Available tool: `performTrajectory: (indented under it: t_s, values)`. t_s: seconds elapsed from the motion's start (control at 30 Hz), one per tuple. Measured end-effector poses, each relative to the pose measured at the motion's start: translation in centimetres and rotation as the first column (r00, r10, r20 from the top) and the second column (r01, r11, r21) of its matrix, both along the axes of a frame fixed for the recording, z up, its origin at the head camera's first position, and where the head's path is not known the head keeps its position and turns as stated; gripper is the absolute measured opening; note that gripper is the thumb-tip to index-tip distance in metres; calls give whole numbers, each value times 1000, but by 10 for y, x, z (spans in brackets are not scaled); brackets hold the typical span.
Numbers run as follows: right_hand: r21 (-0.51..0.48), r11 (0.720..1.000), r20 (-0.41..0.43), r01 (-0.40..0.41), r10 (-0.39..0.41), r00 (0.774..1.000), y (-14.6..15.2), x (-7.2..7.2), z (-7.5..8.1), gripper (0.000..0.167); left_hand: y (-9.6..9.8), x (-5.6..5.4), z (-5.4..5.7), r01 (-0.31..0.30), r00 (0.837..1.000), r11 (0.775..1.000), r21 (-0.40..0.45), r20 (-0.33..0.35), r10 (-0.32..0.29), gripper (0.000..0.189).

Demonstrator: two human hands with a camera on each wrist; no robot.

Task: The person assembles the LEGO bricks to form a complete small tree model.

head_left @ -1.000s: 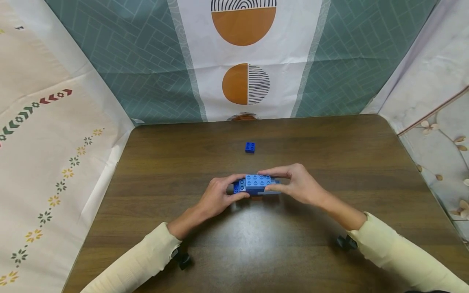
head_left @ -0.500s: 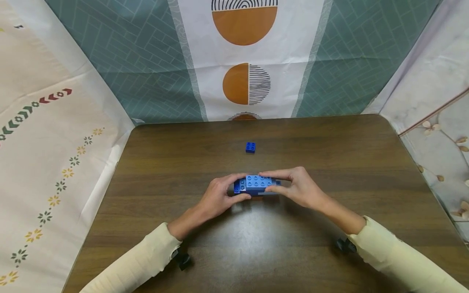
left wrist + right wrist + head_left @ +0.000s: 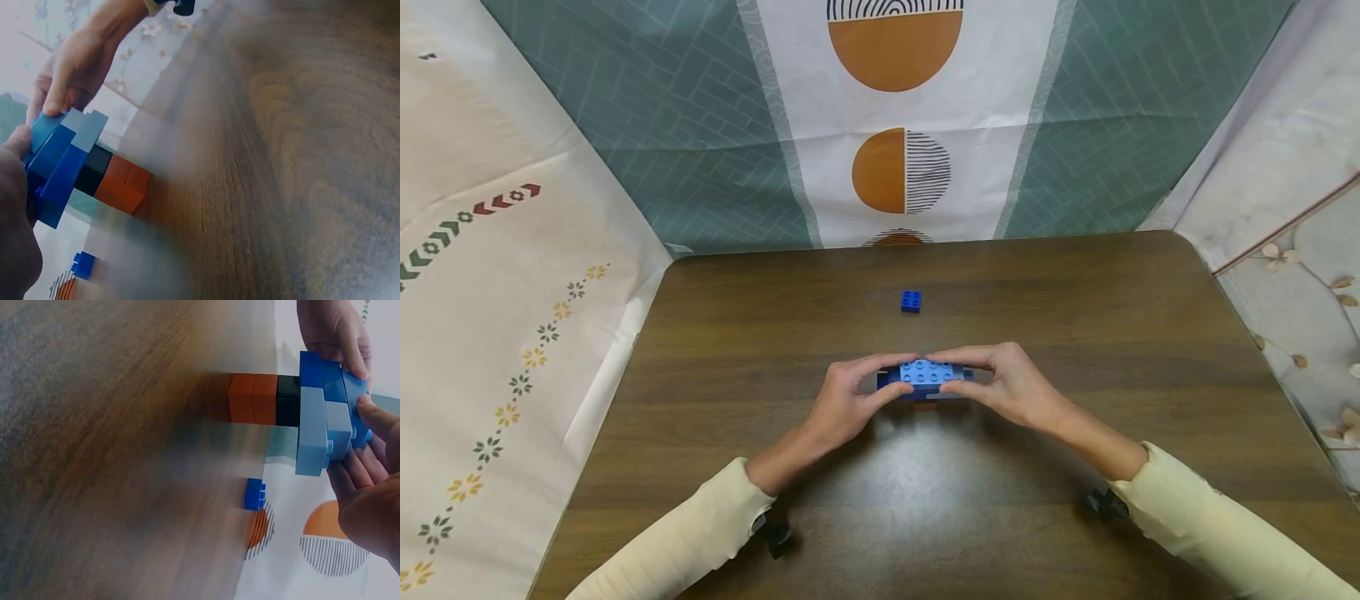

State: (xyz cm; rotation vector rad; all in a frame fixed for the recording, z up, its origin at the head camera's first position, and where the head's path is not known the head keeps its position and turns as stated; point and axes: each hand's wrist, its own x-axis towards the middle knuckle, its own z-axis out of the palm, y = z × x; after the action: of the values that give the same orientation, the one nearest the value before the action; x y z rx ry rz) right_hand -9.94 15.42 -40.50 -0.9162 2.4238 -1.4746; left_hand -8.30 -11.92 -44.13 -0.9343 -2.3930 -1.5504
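Note:
A toy brick stack stands on the wooden table, with orange bricks (image 3: pixel 252 399) at the bottom and a black brick (image 3: pixel 288 400) above them. Wider layers of dark blue (image 3: pixel 61 181) and light blue bricks (image 3: pixel 310 431) spread out over this narrow stem. On top lies a long studded blue brick (image 3: pixel 927 372). My left hand (image 3: pixel 844 402) pinches its left end between thumb and fingers, thumb on the near side. At the right end, my right hand (image 3: pixel 1017 382) pinches the same top brick, thumb in front and fingers behind. The hands partly cover the lower blue layers.
A small dark blue brick (image 3: pixel 911 302) sits alone on the table (image 3: pixel 760 317) behind the stack. Patterned cloths hang at the back and both sides, meeting the table's edges. Both sleeves (image 3: pixel 692 521) carry small black wrist devices.
My left hand's thumb and fingers have slid right and up, from the stack's left end onto the top brick. The right hand stays nearly in place, and the stack has not visibly moved.

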Motion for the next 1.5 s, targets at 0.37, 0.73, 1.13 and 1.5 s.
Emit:
performTrajectory:
  t_s: [0.37, 0.73, 1.13, 1.5]
  values:
    - [-26, 1000, -3, 11, -11, 1000, -3, 1, -6, 37, 2, 3, -4, -14, 998, 998, 66, 64, 10, 34]
    - [-8, 998, -26, 59, -59, 998, -4, 5, -6, 37, 6, 2, -5, -20, 998, 998, 64, 59, 17, 34]
    - [-56, 995, 27, 81, -80, 996, -9, 7, -10, 34, 5, 4, -14, -27, 999, 995, 100, 44, 23, 35]
    - [-59, 994, 62, 88, -85, 994, -9, 4, -12, 33, -12, -41, 3, 122, 945, 976, 180, 278, -170, 37]
